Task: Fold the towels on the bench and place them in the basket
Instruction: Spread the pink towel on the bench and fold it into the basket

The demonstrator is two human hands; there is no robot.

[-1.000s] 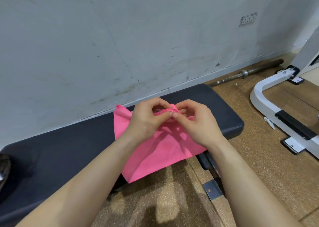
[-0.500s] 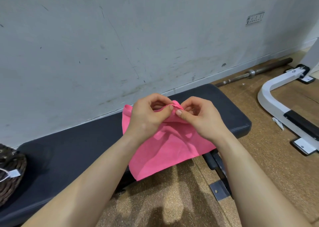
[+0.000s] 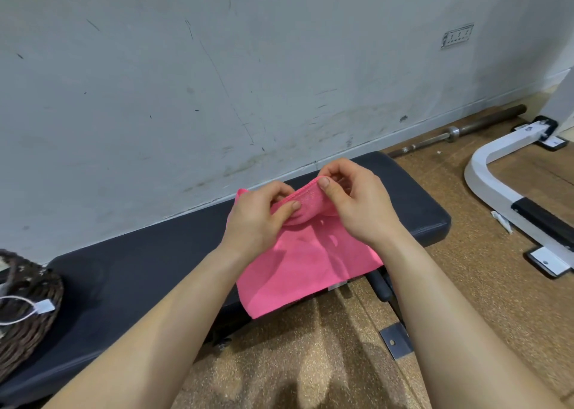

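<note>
Above bench (image 3: 155, 278) we pinch pink towel's (image 3: 304, 268) top hem: left hand (image 3: 257, 222) and right hand (image 3: 357, 203) both gripping cloth, rest draping over front edge. Basket (image 3: 28, 309) at far left.

The counter (image 3: 139, 284) has a long bare stretch between the basket (image 3: 31, 312) and the pink towel (image 3: 307, 272); a hand can pass there. The basket sits at the left end, its side standing up in the way. The wall (image 3: 186, 97) right behind the counter blocks the back. The left hand (image 3: 257, 222) and right hand (image 3: 362, 205) hold the pink towel over the right part. A white frame (image 3: 494, 192) and a metal bar (image 3: 484, 124) lie on the floor (image 3: 295, 362) far to the right.
</note>
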